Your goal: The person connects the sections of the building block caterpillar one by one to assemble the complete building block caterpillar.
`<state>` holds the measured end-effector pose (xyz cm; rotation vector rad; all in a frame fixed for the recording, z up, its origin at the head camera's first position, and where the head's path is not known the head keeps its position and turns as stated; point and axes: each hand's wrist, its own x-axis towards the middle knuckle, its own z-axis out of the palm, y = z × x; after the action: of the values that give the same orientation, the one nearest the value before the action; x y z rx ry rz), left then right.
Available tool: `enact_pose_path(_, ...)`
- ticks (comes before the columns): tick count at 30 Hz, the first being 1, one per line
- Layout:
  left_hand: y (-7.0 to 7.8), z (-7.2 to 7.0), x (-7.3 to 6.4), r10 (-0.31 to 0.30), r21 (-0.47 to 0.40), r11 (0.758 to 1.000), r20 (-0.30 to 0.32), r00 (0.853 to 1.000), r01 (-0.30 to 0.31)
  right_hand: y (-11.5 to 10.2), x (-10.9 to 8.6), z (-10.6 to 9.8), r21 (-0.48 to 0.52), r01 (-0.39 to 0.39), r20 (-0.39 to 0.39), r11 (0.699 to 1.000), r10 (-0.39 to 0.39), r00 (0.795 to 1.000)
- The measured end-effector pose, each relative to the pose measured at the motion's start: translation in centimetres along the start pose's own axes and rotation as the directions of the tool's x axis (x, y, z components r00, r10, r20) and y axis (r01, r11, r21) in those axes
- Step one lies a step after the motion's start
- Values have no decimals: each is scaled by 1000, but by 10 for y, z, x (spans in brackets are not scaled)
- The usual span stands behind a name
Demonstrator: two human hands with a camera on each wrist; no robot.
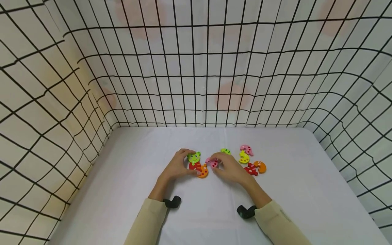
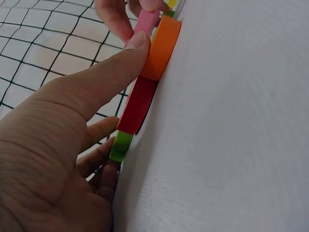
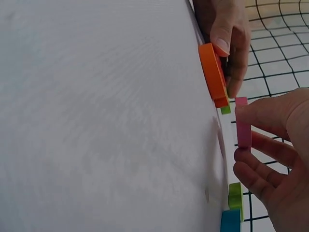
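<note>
A green caterpillar-head puzzle piece point(image 1: 194, 157), a red puzzle piece point(image 2: 137, 105) and an orange spotted puzzle piece point(image 1: 203, 171) lie joined in a curve on the white tabletop. My left hand point(image 1: 177, 166) holds them, thumb on the orange piece and fingers round the far side by the green head. My right hand point(image 1: 230, 167) pinches a pink spotted puzzle piece point(image 3: 244, 124) between thumb and fingers. In the right wrist view this pink piece is held just off the cloth, close to the orange one.
Right of my right hand lie loose puzzle pieces: pink point(image 1: 246, 149), yellow point(image 1: 244, 157), red point(image 1: 251, 169) and orange point(image 1: 260, 166). Behind the hand is a green piece point(image 1: 226, 151). A blue piece point(image 3: 231, 221) shows in the right wrist view. Black-grid netting point(image 1: 208, 75) encloses the table.
</note>
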<state>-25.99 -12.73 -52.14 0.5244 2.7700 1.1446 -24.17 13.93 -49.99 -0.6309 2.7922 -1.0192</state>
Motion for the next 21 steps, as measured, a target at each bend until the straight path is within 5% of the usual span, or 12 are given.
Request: enact_pose_path(21, 0, 0, 0, -12, -9, 1000, 4, 1000, 12, -11, 13, 9, -84, 29, 79, 996, -23, 997)
